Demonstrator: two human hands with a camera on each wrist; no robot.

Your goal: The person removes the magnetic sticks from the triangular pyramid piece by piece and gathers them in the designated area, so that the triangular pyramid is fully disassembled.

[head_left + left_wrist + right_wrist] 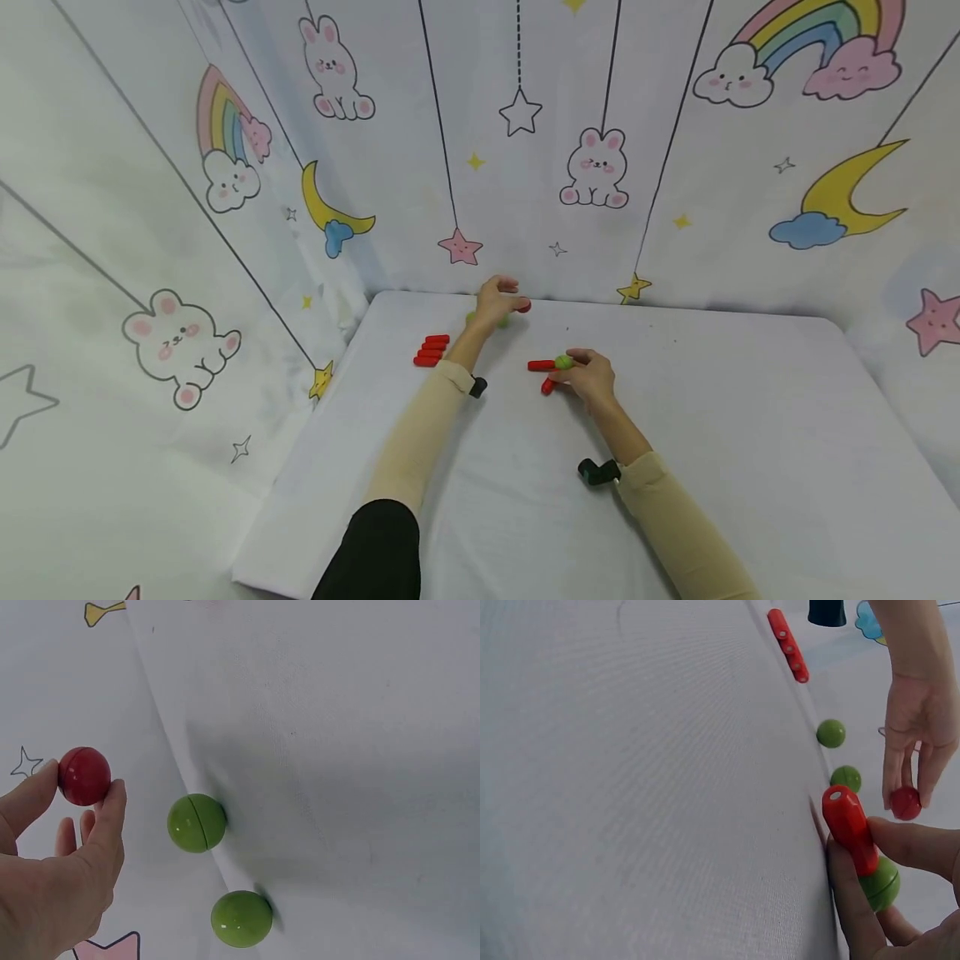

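Note:
My left hand is over the far edge of the table and pinches a red ball between thumb and fingertips. Two green balls, a nearer one and a lower one in the left wrist view, lie just beside that hand. Closer to the middle of the table, my right hand pinches a short red rod with a pale round spot on its end. A green ball sits against the rod by the fingers; another red rod points left from that ball. Whether these pieces are joined, I cannot tell.
Several red rods lie side by side left of the left forearm. The white-covered table meets a patterned curtain at its back. Dark wrist cameras, one on the left and one on the right, stick out from the sleeves.

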